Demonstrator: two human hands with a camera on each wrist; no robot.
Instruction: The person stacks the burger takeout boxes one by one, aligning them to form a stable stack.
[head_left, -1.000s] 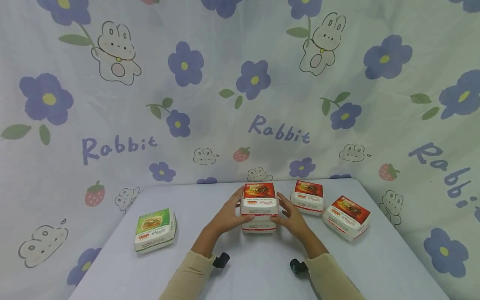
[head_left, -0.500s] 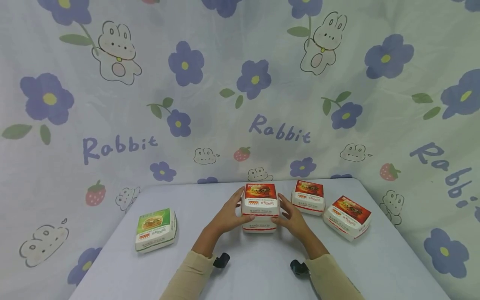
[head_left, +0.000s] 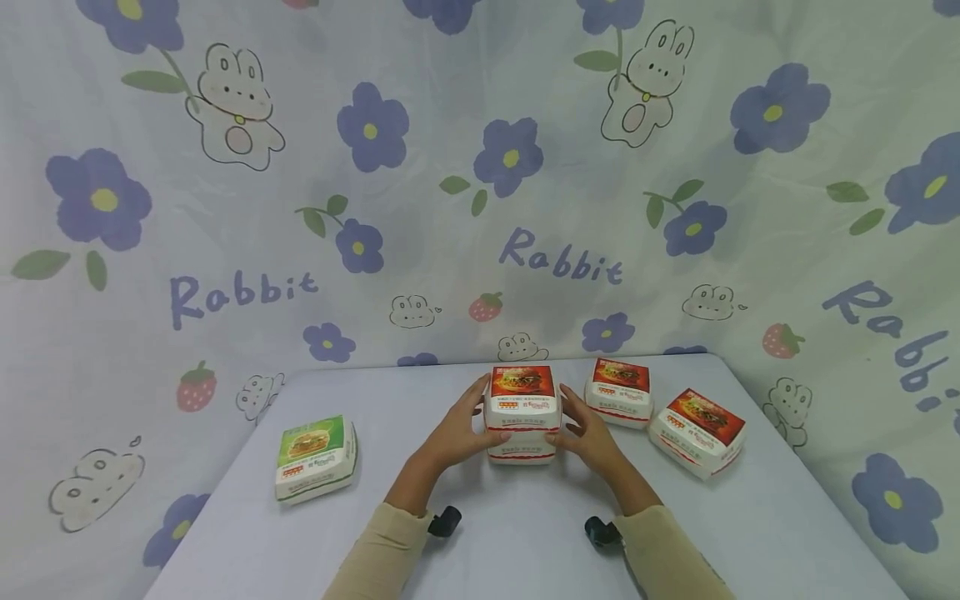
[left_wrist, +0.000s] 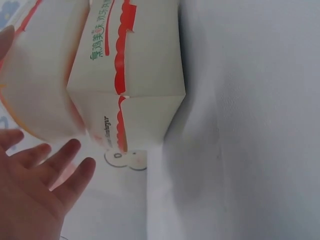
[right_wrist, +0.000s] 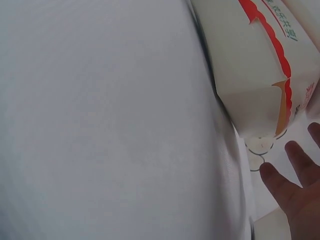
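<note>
Two burger boxes stand stacked mid-table. The upper burger box [head_left: 523,408] has a red top with a burger picture; the lower burger box [head_left: 522,451] shows mostly its white front and a red scalloped line. My left hand [head_left: 454,432] holds the upper box at its left side, thumb across the front. On the right side, my right hand [head_left: 588,433] holds the same box likewise. Spread fingers [left_wrist: 75,185] appear beside the stack in the left wrist view. The right wrist view shows the fingers [right_wrist: 282,187] near the lower box's corner; their contact is hidden.
A green-topped burger box [head_left: 317,458] lies at the left of the white table [head_left: 525,533]. Two red-topped boxes sit to the right: one burger box [head_left: 618,392] near the right hand, another burger box [head_left: 697,433] turned at an angle. A rabbit-print curtain [head_left: 435,250] hangs behind.
</note>
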